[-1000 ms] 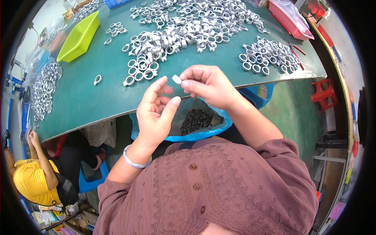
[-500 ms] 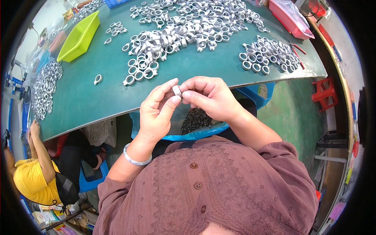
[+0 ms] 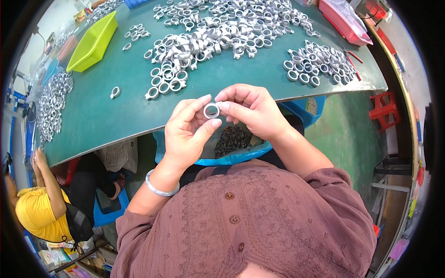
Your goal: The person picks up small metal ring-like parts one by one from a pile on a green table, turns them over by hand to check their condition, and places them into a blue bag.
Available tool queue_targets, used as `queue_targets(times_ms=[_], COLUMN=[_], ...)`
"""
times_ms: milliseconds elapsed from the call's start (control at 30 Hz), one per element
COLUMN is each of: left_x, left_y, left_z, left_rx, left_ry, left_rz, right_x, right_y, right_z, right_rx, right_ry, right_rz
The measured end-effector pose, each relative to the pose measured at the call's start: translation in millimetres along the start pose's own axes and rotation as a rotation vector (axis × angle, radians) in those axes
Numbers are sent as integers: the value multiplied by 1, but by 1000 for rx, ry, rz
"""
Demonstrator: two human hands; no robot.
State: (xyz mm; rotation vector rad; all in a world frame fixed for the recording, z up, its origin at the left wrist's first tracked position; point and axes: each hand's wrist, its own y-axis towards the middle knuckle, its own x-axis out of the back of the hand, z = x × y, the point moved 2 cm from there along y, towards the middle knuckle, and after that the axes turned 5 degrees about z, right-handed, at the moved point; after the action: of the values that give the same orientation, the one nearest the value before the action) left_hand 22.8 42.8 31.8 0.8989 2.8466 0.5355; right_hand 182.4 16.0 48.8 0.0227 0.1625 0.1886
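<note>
Just off the near table edge I hold up a silver-grey metal ring (image 3: 211, 117) with a small lug on its side. Its round opening faces me. My left hand (image 3: 184, 132) is closed on it, fingers at its left edge and thumb below. My right hand (image 3: 256, 111) pinches the lug side between thumb and fingers. Beyond my hands, a big heap of similar rings (image 3: 218, 39) covers the middle of the green table (image 3: 118, 118). One single ring (image 3: 115, 92) lies apart to the left, and a smaller pile of rings (image 3: 320, 65) is at the right.
Below my hands a blue-lined container (image 3: 232, 160) holds small dark pieces. Red-handled pliers (image 3: 354, 65) lie by the right pile. A yellow-green tray (image 3: 94, 42) and a pink tray (image 3: 344, 22) stand farther back. A person in yellow (image 3: 41, 213) sits at the left.
The ring has turned from edge-on so that its opening now faces me. My right fingers have shifted to its right side and spread a little.
</note>
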Motion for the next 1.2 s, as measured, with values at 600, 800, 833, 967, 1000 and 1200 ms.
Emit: queue_targets(times_ms=[600, 800, 833, 967, 1000, 1200], left_x=[6, 1, 0, -2, -2, -3], left_y=[-1, -3, -4, -4, -5, -6], left_z=[-2, -1, -1, -2, -2, 0], left_rx=[391, 461, 469, 472, 472, 468], left_ry=[-409, -498, -511, -560, -561, -556], left_rz=[43, 30, 39, 44, 45, 44], right_x=[2, 8, 8, 10, 10, 9], right_y=[0, 6, 7, 10, 10, 9], right_z=[-1, -4, -5, -4, -4, 0], right_rx=[3, -6, -19, -44, -44, -33], right_ry=[0, -19, -35, -63, -60, -69], right_rz=[-18, 32, 43, 58, 63, 74])
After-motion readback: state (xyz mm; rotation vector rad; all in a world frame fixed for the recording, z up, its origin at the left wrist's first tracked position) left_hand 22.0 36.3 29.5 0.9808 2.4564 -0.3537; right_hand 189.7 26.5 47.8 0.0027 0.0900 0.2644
